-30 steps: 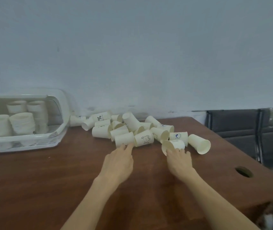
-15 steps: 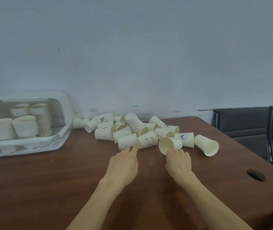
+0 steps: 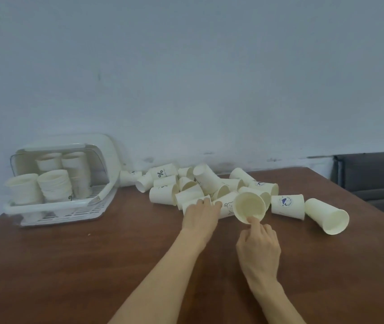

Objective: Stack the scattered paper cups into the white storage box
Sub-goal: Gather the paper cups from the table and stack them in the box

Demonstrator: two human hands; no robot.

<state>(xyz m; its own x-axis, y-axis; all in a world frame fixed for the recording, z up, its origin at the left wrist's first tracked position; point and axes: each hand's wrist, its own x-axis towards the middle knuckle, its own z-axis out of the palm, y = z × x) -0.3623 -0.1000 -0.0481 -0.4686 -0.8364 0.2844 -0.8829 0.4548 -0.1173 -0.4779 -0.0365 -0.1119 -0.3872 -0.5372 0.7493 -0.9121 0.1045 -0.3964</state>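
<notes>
Several white paper cups (image 3: 163, 195) lie on their sides in a heap on the brown table (image 3: 69, 265), against the wall. The white storage box (image 3: 53, 204) stands at the back left with its lid raised and holds several stacks of cups (image 3: 54, 185). My left hand (image 3: 201, 215) lies over one lying cup (image 3: 190, 204) at the heap's near edge, fingers and thumb curled round it. My right hand (image 3: 258, 244) pinches the lower rim of another cup (image 3: 249, 206) whose mouth faces me; its other fingers are curled.
A lone cup (image 3: 326, 216) lies to the right of the heap, beside one with a blue print (image 3: 286, 206). Dark chairs (image 3: 373, 176) stand beyond the table's right edge. The wall runs right behind the cups.
Both hands have moved forward to the heap. My left hand now covers a cup. My right hand has drawn back from over its cup to that cup's lower rim.
</notes>
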